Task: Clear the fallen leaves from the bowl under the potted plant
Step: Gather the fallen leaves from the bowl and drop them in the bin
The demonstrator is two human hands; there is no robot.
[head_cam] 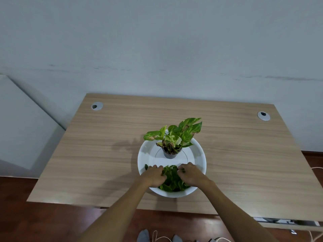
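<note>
A wide white bowl (201, 154) stands on the wooden desk (104, 154). A small grey pot (170, 155) with a green and yellow leafy plant (176, 135) stands at the bowl's far side. A heap of loose green leaves (172, 180) lies in the bowl's near half. My left hand (153, 175) and my right hand (190, 173) are both inside the bowl, one on each side of the heap, fingers curled into the leaves. One dark leaf (146, 166) lies apart by the left rim.
Two round metal cable grommets sit in the desk's far corners, one at the far left (97, 106) and one at the far right (263, 116). A grey wall rises behind the desk. A white cord (157, 238) lies on the brown floor near my feet.
</note>
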